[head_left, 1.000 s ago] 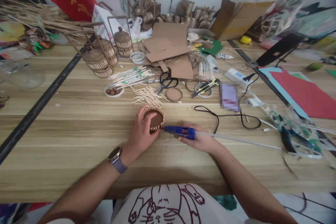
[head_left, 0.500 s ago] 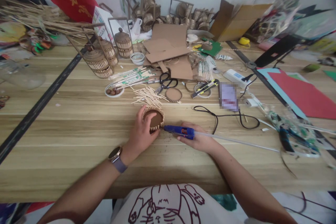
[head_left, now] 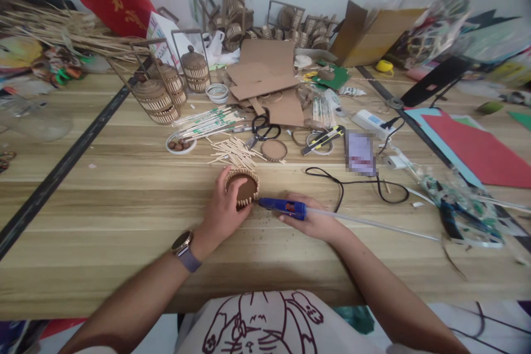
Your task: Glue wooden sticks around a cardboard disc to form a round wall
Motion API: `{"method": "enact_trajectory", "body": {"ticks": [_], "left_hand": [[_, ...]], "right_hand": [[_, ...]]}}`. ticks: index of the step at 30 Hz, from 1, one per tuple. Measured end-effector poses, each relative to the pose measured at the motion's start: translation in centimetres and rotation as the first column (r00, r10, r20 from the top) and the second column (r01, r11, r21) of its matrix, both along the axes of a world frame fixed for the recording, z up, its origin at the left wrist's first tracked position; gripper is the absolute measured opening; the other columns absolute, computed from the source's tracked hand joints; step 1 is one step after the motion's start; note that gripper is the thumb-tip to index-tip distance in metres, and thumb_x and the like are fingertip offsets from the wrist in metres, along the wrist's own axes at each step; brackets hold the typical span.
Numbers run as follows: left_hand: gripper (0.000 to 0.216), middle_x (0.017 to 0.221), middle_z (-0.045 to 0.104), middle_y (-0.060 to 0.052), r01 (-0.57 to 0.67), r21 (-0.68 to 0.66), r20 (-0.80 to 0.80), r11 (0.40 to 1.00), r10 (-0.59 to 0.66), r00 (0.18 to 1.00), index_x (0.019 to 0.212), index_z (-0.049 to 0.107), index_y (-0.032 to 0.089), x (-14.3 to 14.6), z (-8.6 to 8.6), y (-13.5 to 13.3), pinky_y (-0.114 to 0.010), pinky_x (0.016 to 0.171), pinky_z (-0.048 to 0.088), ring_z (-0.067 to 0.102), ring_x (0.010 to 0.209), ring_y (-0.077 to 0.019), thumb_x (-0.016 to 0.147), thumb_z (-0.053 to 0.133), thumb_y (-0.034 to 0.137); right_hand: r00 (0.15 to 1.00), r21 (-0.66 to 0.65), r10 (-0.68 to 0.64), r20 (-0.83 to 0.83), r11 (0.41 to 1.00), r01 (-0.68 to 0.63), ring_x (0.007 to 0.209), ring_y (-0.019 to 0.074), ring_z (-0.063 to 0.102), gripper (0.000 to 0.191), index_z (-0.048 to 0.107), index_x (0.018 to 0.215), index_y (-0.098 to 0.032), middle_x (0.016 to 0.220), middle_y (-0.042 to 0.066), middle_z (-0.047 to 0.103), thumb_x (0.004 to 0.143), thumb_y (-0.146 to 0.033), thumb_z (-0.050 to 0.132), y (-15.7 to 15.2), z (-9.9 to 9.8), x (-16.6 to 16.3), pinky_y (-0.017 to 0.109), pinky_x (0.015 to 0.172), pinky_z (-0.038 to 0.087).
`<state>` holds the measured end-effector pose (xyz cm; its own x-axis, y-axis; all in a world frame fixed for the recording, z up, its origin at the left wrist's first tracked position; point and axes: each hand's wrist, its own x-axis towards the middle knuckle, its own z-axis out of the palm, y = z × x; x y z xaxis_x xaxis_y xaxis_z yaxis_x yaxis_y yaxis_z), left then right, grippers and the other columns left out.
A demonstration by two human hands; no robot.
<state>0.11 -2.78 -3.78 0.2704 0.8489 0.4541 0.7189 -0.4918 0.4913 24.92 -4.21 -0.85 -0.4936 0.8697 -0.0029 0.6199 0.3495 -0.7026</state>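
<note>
My left hand (head_left: 226, 199) grips a small round basket (head_left: 244, 188) with a brown base and a rim of short upright wooden sticks. Its fingers reach over the near-left side of the rim. In my right hand (head_left: 313, 215) is a blue hot glue gun (head_left: 286, 208), with a long clear glue stick (head_left: 373, 224) coming out of its back. The gun's nozzle is at the right front edge of the basket; whether it touches cannot be told. Beyond the basket lie loose wooden sticks (head_left: 234, 150) and a cardboard disc with a ridged rim (head_left: 274, 150).
Behind are black scissors (head_left: 267, 130), a yellow-black cutter (head_left: 323, 140), a dish of brown balls (head_left: 181, 142) and cardboard sheets (head_left: 265, 66). Finished lidded baskets (head_left: 196, 69) stand back left. A black cable (head_left: 357, 182) and a power strip (head_left: 373, 123) lie to the right.
</note>
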Motion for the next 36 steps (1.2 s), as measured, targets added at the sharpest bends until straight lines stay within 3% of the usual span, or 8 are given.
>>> {"method": "enact_trajectory", "body": {"ticks": [24, 27, 30, 36], "left_hand": [[0.058, 0.148, 0.030, -0.018, 0.002, 0.005, 0.000, 1.000, -0.002, 1.000, 0.125, 0.046, 0.022, 0.0, 0.0, 0.0, -0.058, 0.110, 0.041, 0.036, 0.139, -0.0376, 0.075, 0.073, 0.014], [0.059, 0.147, 0.029, -0.018, -0.003, -0.001, -0.011, 1.000, 0.003, 1.000, 0.125, 0.045, 0.022, 0.0, -0.1, 0.0, -0.057, 0.111, 0.041, 0.036, 0.140, -0.0373, 0.075, 0.074, 0.014], [0.059, 0.147, 0.029, -0.018, -0.006, -0.011, -0.018, 1.000, 0.006, 1.000, 0.125, 0.045, 0.022, -0.1, 0.0, 0.0, -0.057, 0.110, 0.042, 0.037, 0.139, -0.0376, 0.074, 0.074, 0.015], [0.059, 0.147, 0.029, -0.018, -0.003, -0.018, -0.005, 1.000, 0.003, 1.000, 0.125, 0.045, 0.022, 0.0, 0.1, 0.0, -0.056, 0.111, 0.041, 0.036, 0.140, -0.0370, 0.074, 0.074, 0.014]], "right_hand": [[0.999, -0.011, -0.031, -0.033, 0.999, 0.031, 0.078, 0.0211, 0.063, 0.029, 0.062, 0.083, -0.022, 0.081, 0.006, 0.064, 0.089, -0.050, 0.057, -0.1, -0.2, -0.1, 0.033, 0.072, 0.052], [0.995, -0.072, -0.027, -0.099, 0.997, 0.020, 0.078, 0.0209, 0.063, 0.034, 0.063, 0.082, -0.020, 0.083, 0.006, 0.065, 0.088, -0.053, 0.058, 0.0, 0.0, 0.2, 0.032, 0.071, 0.052], [0.984, -0.222, -0.040, -0.172, 0.975, 0.001, 0.076, 0.0198, 0.062, 0.041, 0.065, 0.090, -0.018, 0.084, 0.006, 0.067, 0.083, -0.059, 0.061, 0.3, 0.3, 1.4, 0.031, 0.068, 0.052], [0.990, -0.474, 0.064, -0.125, 0.873, -0.116, 0.049, 0.0104, 0.045, 0.049, 0.064, 0.074, -0.016, 0.056, -0.002, 0.051, 0.082, -0.064, 0.059, 1.2, 1.9, 4.6, 0.022, 0.043, 0.035]]}}
